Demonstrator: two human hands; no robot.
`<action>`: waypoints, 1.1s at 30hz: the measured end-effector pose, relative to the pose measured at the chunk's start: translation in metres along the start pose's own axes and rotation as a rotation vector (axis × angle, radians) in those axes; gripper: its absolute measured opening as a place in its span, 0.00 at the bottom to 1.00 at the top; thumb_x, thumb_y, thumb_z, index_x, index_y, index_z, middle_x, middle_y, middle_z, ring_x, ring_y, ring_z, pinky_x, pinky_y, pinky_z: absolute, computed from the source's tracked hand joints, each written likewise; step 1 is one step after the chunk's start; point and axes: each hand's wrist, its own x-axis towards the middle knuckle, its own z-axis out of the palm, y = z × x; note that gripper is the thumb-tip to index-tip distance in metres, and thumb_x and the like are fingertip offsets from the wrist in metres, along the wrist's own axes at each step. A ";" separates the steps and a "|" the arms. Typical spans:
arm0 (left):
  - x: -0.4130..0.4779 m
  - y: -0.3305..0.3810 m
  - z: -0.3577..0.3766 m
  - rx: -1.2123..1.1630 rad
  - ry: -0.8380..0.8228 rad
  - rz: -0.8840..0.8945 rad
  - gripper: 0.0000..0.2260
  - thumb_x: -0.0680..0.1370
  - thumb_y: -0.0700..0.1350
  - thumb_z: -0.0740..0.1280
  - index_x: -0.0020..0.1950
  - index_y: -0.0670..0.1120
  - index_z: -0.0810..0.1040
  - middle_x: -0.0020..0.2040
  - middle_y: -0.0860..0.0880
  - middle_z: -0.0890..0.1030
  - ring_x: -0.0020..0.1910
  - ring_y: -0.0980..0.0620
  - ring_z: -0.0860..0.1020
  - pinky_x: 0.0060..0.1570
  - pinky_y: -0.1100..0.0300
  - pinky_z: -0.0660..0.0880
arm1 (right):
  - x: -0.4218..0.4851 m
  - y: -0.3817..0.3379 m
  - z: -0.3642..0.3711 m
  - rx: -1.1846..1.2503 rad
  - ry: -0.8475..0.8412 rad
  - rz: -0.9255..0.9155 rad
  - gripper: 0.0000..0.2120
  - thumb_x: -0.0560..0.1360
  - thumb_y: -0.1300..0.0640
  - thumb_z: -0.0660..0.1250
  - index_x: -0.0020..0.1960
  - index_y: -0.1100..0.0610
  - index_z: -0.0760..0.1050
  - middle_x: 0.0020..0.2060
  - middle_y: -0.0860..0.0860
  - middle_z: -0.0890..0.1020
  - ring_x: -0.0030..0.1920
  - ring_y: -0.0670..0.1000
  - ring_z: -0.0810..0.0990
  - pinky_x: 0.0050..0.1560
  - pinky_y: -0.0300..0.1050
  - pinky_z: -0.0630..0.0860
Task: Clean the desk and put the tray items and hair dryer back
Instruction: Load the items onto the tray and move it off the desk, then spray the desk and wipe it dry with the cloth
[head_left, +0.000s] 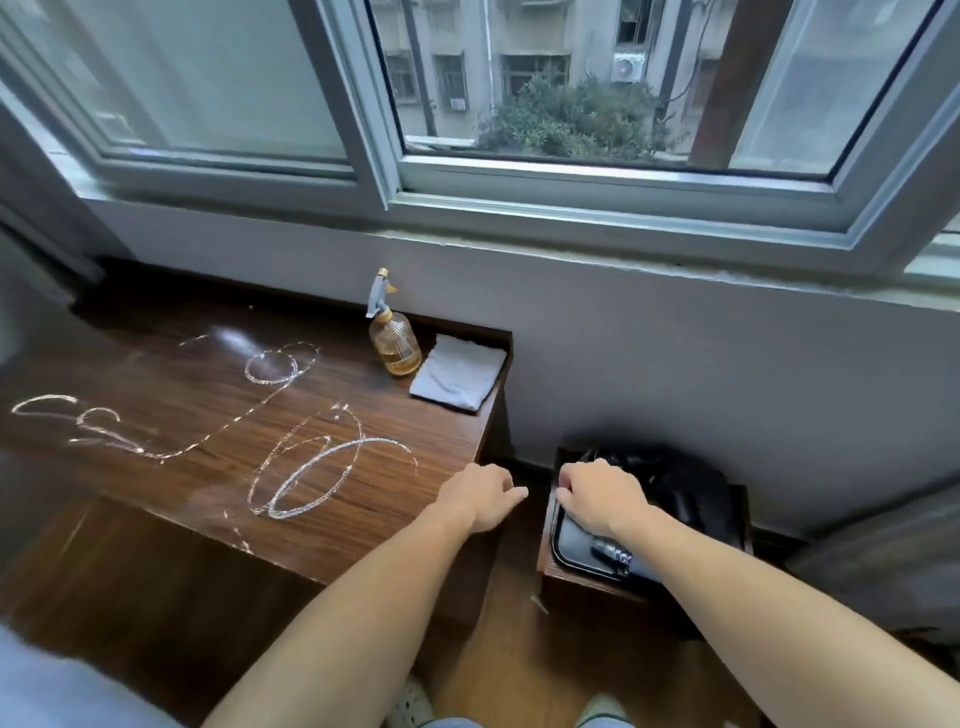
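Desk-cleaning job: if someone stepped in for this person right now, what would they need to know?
Left hand: loosely curled, holding nothing, by the desk's right edge.
Right hand: fingers curled over the rim of the black tray.
The tray sits on a low wooden stand beside the desk, with a small dark item on it. A black shape behind it is likely the hair dryer.
The spray bottle and folded white cloth are at the desk's far right corner.
Done: tray and dryer are off the desk.
Left: wipe the white streaks, then put everything back.
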 end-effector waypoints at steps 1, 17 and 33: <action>-0.005 -0.014 -0.009 -0.003 0.008 -0.013 0.20 0.82 0.61 0.59 0.63 0.51 0.80 0.60 0.45 0.82 0.61 0.43 0.78 0.62 0.47 0.76 | 0.002 -0.015 -0.004 -0.011 0.006 -0.021 0.13 0.79 0.50 0.57 0.58 0.51 0.77 0.54 0.54 0.82 0.54 0.58 0.81 0.47 0.49 0.72; -0.052 -0.272 -0.123 -0.027 0.083 0.005 0.19 0.81 0.60 0.60 0.58 0.49 0.82 0.59 0.43 0.83 0.59 0.41 0.79 0.60 0.48 0.76 | 0.055 -0.244 0.017 0.020 -0.015 0.037 0.13 0.79 0.47 0.58 0.59 0.47 0.77 0.55 0.51 0.82 0.53 0.54 0.79 0.47 0.47 0.74; -0.001 -0.321 -0.170 0.035 0.053 0.038 0.21 0.77 0.67 0.61 0.59 0.54 0.81 0.59 0.51 0.82 0.61 0.46 0.77 0.59 0.51 0.75 | 0.111 -0.317 0.013 0.106 -0.034 0.064 0.15 0.79 0.44 0.61 0.60 0.50 0.78 0.53 0.51 0.83 0.52 0.53 0.80 0.49 0.47 0.77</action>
